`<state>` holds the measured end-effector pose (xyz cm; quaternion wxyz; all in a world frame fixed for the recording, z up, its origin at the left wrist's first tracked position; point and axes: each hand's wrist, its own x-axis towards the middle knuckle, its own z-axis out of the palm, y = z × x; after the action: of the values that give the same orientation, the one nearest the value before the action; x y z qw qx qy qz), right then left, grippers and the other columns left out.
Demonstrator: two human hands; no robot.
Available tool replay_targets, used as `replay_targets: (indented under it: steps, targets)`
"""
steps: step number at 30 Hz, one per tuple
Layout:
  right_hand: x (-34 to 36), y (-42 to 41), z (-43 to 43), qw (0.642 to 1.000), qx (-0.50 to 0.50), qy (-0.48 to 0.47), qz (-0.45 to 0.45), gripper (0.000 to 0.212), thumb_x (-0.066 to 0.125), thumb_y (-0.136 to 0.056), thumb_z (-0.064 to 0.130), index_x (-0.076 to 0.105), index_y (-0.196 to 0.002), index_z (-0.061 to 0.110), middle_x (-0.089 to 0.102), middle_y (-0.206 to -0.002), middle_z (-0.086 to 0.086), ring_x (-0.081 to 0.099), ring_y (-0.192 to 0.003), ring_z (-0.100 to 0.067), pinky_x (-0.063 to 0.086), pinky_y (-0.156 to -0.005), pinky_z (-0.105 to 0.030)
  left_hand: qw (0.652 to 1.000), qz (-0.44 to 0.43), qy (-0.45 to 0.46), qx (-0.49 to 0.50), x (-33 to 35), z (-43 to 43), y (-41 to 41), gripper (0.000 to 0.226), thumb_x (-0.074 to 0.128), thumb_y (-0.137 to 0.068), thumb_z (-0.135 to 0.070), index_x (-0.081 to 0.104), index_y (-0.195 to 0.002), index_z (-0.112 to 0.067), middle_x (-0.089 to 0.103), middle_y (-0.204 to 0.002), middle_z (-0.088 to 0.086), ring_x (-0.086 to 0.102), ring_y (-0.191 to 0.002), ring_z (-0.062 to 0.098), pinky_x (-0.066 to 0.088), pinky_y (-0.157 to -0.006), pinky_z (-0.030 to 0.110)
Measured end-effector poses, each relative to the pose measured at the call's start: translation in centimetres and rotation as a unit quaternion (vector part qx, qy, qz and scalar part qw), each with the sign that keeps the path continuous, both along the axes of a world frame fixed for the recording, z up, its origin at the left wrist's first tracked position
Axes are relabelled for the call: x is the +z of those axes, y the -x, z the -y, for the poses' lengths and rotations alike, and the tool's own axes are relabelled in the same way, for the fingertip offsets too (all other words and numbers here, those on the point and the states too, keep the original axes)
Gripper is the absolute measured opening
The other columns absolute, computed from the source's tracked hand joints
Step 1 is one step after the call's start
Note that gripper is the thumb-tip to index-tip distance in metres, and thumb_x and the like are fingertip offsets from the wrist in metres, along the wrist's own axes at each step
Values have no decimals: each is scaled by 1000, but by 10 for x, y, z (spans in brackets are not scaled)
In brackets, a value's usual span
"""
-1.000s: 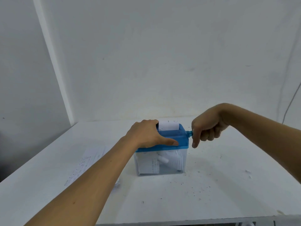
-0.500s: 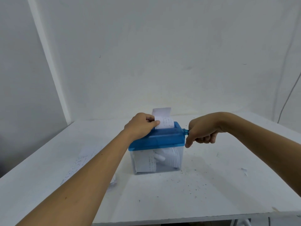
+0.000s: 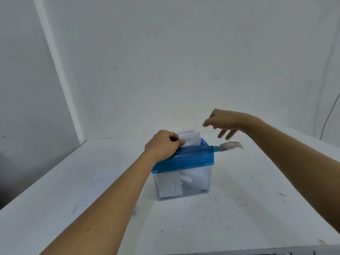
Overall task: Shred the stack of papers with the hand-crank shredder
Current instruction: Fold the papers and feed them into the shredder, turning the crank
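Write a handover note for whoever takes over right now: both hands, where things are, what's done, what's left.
Left hand holds the sheet standing in the slot of the shredder.
Right hand is open above the crank, touching nothing.
The shredder stands on the table; the paper stack lies flat to its left.
Done: strips fill part of the clear bin.
Left: grip the crank, wind this sheet through, then feed the stack.

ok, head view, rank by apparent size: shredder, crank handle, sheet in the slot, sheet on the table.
1. shredder
2. sheet on the table, partly behind the forearm
3. sheet in the slot and crank handle: alike, handle blurred, not ranked
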<state>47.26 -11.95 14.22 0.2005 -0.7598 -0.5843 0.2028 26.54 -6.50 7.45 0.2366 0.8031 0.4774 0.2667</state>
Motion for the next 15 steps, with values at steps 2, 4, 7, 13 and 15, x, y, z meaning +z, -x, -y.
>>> replay_targets:
  steps: [2, 4, 7, 13, 15]
  targets:
    - [-6, -2, -15, 997, 38, -40, -49, 58, 60, -94, 19, 37, -146, 26, 53, -140, -9, 65, -105, -25, 57, -86, -40, 1000, -12, -6, 3, 0, 1, -2, 19, 62, -97, -43, 70, -94, -26, 70, -97, -7, 65, -94, 16, 54, -91, 43]
    - [-13, 2, -24, 992, 78, -12, -103, 58, 54, -95, 14, 38, -148, 30, 52, -138, -4, 63, -111, -24, 56, -86, -37, 1000, -18, -11, 4, 1, 1, -2, 19, 62, -96, -43, 70, -93, -27, 70, -96, -7, 65, -93, 16, 55, -91, 43]
    - [-19, 9, -39, 991, 96, 16, -96, 48, 44, -101, 21, 43, -148, 27, 48, -145, -2, 57, -118, -28, 53, -94, -42, 1000, -13, -6, 0, 3, 5, -2, 16, 62, -97, -41, 70, -94, -27, 70, -97, -5, 64, -93, 17, 55, -92, 44]
    - [-34, -28, -64, 961, 108, 132, -217, 40, 40, -104, 45, 56, -136, 30, 56, -139, 1, 57, -122, -30, 46, -105, -52, 999, 17, 27, -4, 6, 4, -2, 23, 58, -97, -34, 68, -83, -19, 67, -90, -2, 61, -90, 20, 52, -94, 47]
    - [-60, -40, -69, 973, 98, 112, -175, 32, 44, -103, 43, 54, -133, 36, 52, -145, 5, 56, -123, -26, 38, -113, -54, 999, 20, 31, -2, 7, 1, -1, 31, 51, -91, -34, 66, -85, -8, 66, -93, 2, 61, -92, 26, 51, -92, 47]
